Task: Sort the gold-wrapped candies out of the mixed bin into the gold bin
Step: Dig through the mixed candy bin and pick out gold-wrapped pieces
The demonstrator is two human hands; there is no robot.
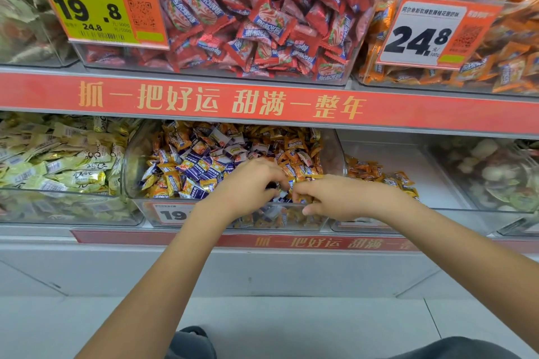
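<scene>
The mixed bin (131, 172) on the lower shelf holds purple and gold-wrapped candies (294, 151). Both of my hands are inside its front edge. My left hand (250, 181) curls its fingers down into the pile around a few candies, and what lies under the palm is hidden. My right hand (326, 198) sits just to its right, its fingertips pinching a gold-wrapped candy (303, 199). To the right stands the gold bin (408, 154), with a small heap of gold candies (376, 173) at its left side.
A bin of pale yellow candies (58, 166) stands to the left, and a bin of mixed pale sweets (495, 178) to the far right. On the upper shelf are red candies (262, 23) and orange candies (519, 46). A red shelf strip (262, 102) overhangs the lower bins.
</scene>
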